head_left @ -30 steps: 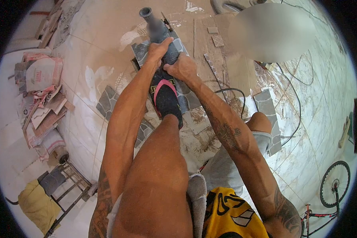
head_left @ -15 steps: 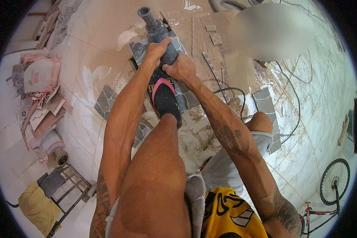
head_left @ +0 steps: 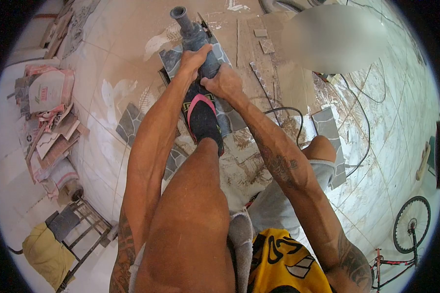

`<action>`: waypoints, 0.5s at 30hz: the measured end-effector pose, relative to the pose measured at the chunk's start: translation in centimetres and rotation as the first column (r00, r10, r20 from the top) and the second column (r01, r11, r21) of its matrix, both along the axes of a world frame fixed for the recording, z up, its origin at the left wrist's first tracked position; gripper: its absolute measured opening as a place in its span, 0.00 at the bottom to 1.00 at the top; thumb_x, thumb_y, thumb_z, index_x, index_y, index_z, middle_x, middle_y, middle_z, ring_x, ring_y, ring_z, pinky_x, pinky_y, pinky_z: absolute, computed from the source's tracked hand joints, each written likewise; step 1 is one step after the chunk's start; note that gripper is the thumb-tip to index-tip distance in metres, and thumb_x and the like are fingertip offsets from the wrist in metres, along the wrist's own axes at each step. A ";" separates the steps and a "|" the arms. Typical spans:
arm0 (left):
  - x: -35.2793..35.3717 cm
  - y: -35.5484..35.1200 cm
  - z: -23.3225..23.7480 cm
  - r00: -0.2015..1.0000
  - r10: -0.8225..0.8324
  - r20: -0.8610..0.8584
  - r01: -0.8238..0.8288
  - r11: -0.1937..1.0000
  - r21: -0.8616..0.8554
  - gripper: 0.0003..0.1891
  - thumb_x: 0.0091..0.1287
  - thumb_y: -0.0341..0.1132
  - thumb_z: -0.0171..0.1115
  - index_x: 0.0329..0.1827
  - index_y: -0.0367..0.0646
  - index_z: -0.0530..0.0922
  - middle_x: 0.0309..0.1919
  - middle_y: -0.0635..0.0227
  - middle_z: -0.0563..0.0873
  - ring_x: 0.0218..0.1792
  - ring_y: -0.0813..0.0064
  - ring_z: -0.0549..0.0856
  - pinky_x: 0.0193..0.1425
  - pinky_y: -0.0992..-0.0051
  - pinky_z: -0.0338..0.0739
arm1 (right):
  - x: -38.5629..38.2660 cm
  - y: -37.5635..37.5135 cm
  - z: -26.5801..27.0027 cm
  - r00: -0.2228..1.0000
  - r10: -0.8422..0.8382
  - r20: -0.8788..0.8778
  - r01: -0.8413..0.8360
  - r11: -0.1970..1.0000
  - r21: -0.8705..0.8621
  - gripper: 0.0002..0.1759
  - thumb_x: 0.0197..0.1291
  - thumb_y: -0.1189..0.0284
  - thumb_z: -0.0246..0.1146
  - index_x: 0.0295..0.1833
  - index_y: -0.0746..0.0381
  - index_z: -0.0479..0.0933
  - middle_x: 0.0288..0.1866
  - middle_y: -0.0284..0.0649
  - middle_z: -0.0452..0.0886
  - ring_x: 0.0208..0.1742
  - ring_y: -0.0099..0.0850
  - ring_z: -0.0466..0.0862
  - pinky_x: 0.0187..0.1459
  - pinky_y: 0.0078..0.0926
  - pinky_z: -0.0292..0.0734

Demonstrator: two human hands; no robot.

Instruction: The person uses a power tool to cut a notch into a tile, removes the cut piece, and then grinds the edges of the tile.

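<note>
Both my hands are wrapped round a dusty grey angle grinder (head_left: 196, 39), whose disc edge shows at its upper right. My left hand (head_left: 194, 59) is closed on the left side of its body. Closer to me, my right hand (head_left: 224, 84) grips the right rear of the body. Under the tool lies a grey stone-patterned tile (head_left: 171, 60). My foot, in a black sock and a pink-strapped flip-flop (head_left: 200, 100), presses on the tile just behind my hands. Where the disc meets the tile is hidden.
Patterned tile pieces (head_left: 130, 123) lie left, with another tile (head_left: 329, 131) at right. A black cable (head_left: 298, 117) curves behind my right forearm. Cardboard (head_left: 296, 88) and tile strips (head_left: 261, 80) lie ahead. Torn bags (head_left: 51, 93) are left; a bicycle wheel (head_left: 412, 224) is right.
The grinder has barely shifted, with both hands still around it. The view has moved very slightly.
</note>
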State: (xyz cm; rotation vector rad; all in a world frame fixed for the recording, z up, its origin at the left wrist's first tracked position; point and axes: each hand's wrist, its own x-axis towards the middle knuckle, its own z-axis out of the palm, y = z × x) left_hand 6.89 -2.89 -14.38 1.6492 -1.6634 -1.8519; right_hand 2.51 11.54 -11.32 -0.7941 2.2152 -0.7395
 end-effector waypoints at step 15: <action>0.0 0.2 0.3 0.999 -0.024 -0.034 0.023 0.999 -0.026 0.27 0.60 0.48 0.73 0.48 0.27 0.81 0.41 0.57 0.88 0.38 0.66 0.87 0.43 0.67 0.82 | -0.2 0.3 -0.2 1.000 0.013 0.019 -0.013 1.000 -0.020 0.38 0.44 0.53 0.75 0.49 0.75 0.76 0.45 0.61 0.84 0.50 0.53 0.86 0.52 0.44 0.80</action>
